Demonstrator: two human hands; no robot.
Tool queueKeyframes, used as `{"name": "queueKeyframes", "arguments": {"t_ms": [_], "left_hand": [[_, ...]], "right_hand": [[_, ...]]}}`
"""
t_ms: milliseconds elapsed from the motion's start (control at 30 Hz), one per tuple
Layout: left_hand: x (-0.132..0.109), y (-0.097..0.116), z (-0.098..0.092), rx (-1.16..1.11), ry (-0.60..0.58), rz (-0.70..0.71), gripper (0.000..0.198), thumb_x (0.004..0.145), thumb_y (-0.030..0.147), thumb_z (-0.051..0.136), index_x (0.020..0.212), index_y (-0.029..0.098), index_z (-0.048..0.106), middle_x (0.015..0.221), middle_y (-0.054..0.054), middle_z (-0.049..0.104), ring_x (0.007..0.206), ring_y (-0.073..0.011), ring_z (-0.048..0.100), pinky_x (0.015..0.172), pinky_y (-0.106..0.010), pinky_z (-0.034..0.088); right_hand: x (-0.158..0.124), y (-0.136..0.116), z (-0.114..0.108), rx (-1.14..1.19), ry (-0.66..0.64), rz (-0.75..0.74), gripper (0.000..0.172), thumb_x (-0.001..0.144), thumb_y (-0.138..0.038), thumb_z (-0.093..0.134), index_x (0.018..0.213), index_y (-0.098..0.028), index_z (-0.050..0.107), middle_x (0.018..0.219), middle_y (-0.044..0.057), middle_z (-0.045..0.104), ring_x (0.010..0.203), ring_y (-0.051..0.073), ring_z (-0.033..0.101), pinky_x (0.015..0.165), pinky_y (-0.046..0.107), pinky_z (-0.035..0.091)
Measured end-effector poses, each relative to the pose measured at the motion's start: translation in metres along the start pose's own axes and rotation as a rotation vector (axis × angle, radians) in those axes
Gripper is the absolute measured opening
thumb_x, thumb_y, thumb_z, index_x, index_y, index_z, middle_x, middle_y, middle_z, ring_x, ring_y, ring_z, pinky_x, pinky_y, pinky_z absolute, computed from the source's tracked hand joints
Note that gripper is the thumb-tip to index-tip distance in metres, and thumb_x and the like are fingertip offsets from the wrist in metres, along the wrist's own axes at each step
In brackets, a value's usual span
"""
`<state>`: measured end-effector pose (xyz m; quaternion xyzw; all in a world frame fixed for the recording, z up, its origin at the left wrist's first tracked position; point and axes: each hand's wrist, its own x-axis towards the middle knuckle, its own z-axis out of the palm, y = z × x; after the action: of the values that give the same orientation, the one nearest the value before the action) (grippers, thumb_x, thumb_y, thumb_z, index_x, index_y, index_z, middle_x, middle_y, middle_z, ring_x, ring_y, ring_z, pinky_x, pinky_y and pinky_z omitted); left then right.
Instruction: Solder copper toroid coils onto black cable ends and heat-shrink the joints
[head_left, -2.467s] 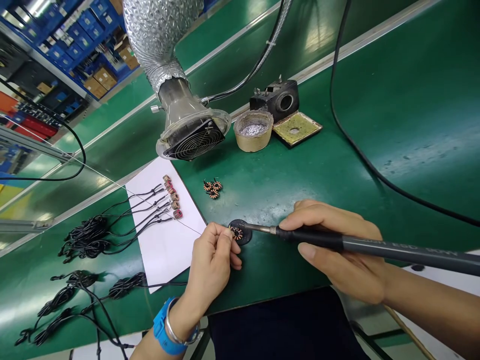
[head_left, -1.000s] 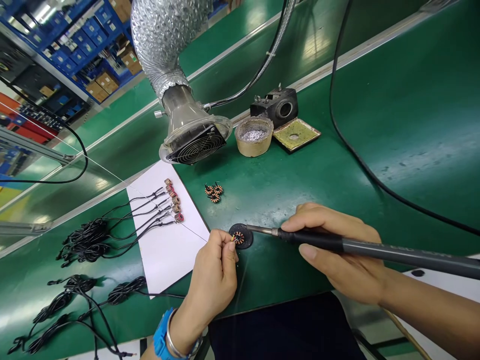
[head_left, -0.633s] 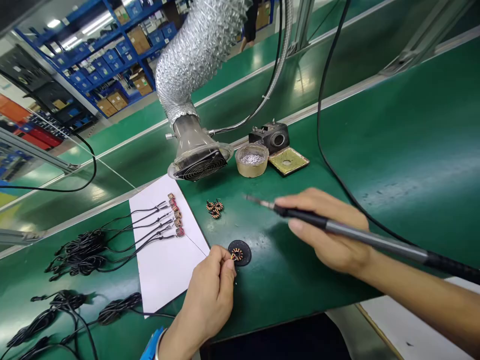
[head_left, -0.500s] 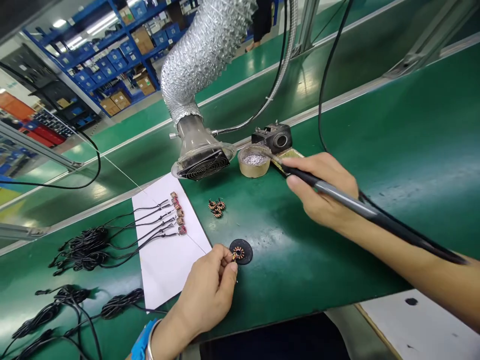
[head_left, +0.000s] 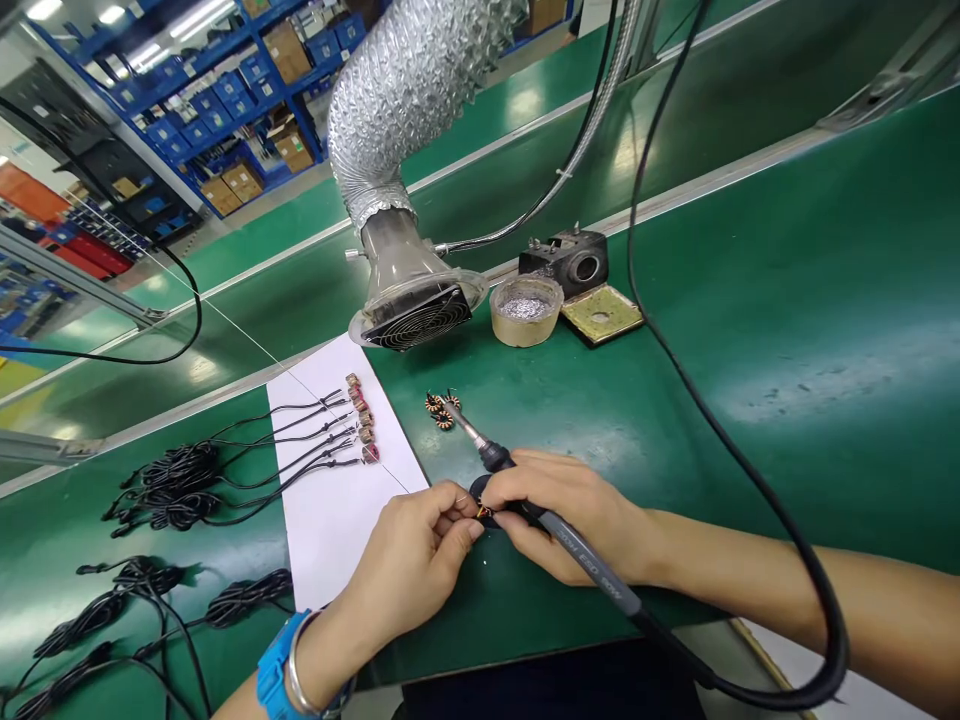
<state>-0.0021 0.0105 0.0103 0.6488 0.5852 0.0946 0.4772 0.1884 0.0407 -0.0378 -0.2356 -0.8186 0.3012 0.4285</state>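
My left hand (head_left: 420,550) is closed in a pinch at the fine leads of a small toroidal coil (head_left: 484,512). This coil lies on a round black pad (head_left: 477,487), mostly covered by my fingers. A thin solder wire (head_left: 394,479) runs from the upper left down to the left hand. In my right hand (head_left: 585,500) is a soldering iron (head_left: 589,565), its metal tip pointing up and left toward three loose toroidal coils (head_left: 442,408). The right fingertips also reach the coil on the pad; their exact contact is hidden.
A white sheet (head_left: 330,520) carries wound parts (head_left: 366,425) joined to black cables (head_left: 180,485). Behind stand a fume extractor hood (head_left: 416,310), a solder-filled dish (head_left: 525,325), an iron stand (head_left: 559,262) and a sponge tray (head_left: 604,315). The iron's cord (head_left: 720,420) loops on the right.
My right hand has brought the soldering iron from the solder dish down and left to the black pad, beside my left hand. The left hand keeps its pinch at the coil.
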Motion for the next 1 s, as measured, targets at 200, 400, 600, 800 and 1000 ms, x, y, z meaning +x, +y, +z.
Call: {"name": "queueKeyframes", "arguments": {"t_ms": [200, 400, 600, 800, 1000], "left_hand": [[0.003, -0.005, 0.005, -0.032, 0.043, 0.006, 0.012, 0.091, 0.029, 0.048, 0.088, 0.021, 0.057, 0.069, 0.003, 0.061, 0.062, -0.0115, 0.053, 0.058, -0.022, 0.038], [0.002, -0.008, 0.01, -0.024, 0.078, 0.02, 0.013, 0.091, 0.03, 0.047, 0.086, 0.021, 0.054, 0.068, 0.002, 0.061, 0.061, -0.0118, 0.054, 0.057, -0.022, 0.039], [0.002, -0.009, 0.011, 0.016, 0.099, 0.032, 0.016, 0.092, 0.032, 0.046, 0.085, 0.02, 0.054, 0.07, 0.0, 0.061, 0.064, -0.0127, 0.055, 0.06, -0.023, 0.041], [0.001, -0.006, 0.012, -0.16, 0.028, -0.032, 0.014, 0.093, 0.033, 0.044, 0.088, 0.02, 0.047, 0.071, 0.001, 0.06, 0.063, -0.0122, 0.058, 0.057, -0.023, 0.043], [0.001, -0.001, 0.019, 0.01, 0.056, -0.024, 0.033, 0.085, 0.027, 0.054, 0.116, 0.022, 0.043, 0.066, 0.006, 0.053, 0.057, -0.012, 0.052, 0.051, -0.023, 0.036]], "right_hand": [[-0.004, 0.005, 0.001, -0.001, 0.007, 0.016, 0.025, 0.08, -0.002, 0.048, 0.099, -0.017, 0.052, 0.082, 0.001, 0.061, 0.068, 0.011, 0.05, 0.063, 0.023, 0.042], [-0.009, 0.006, 0.004, -0.011, -0.017, -0.009, 0.025, 0.082, -0.003, 0.049, 0.102, -0.019, 0.052, 0.079, 0.0, 0.059, 0.066, 0.011, 0.048, 0.06, 0.023, 0.039], [-0.01, 0.009, 0.004, -0.007, -0.022, -0.015, 0.028, 0.084, -0.003, 0.049, 0.108, -0.019, 0.051, 0.08, 0.0, 0.057, 0.069, 0.011, 0.049, 0.063, 0.022, 0.04], [-0.007, 0.007, -0.001, -0.027, 0.047, 0.027, 0.026, 0.083, -0.005, 0.049, 0.104, -0.019, 0.05, 0.079, 0.0, 0.058, 0.068, 0.012, 0.049, 0.062, 0.023, 0.04], [-0.007, 0.008, -0.007, -0.03, -0.011, 0.098, 0.036, 0.074, -0.007, 0.051, 0.109, -0.017, 0.049, 0.081, 0.002, 0.055, 0.072, 0.015, 0.047, 0.064, 0.026, 0.043]]}}
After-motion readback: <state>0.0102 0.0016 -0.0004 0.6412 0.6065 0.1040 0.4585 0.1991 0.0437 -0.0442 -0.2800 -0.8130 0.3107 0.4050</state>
